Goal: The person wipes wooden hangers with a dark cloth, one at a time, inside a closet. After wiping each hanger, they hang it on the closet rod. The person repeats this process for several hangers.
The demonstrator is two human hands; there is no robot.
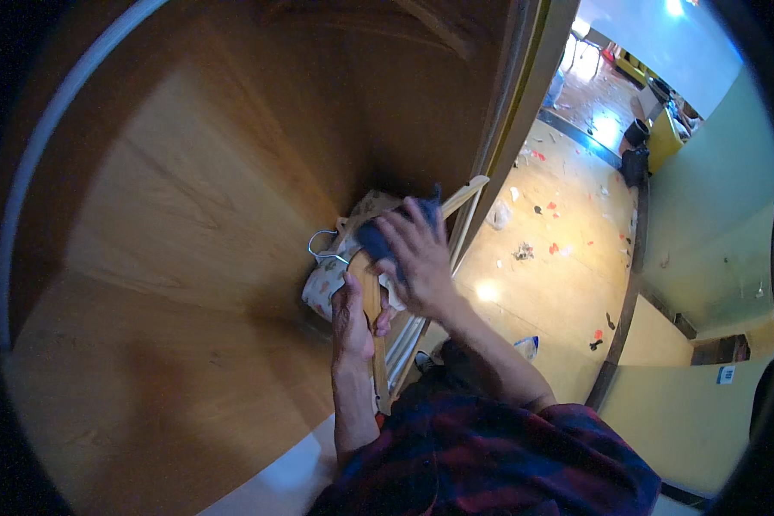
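My left hand (351,322) grips a wooden clothes hanger (364,266) near its neck. The hanger's metal hook (311,242) points to the left. In my right hand (422,267) is a bunched dark blue cloth (374,240), lying over or against the upper part of the hanger; the fingers are slightly blurred. Beneath both hands sits a pale container or bundle with a printed pattern (319,290), mostly covered. Another light wooden hanger (467,193) sticks out beyond my right hand. Several white bars or hangers (406,351) show below my wrists.
Wood-grain panels (168,193) enclose the left side, and a frame edge (516,103) runs along the right. Beyond it, scraps litter the tan floor (574,290), with a clear plastic bag (500,214) among them. Dark bins (635,161) stand farther off beside a greenish wall (709,193).
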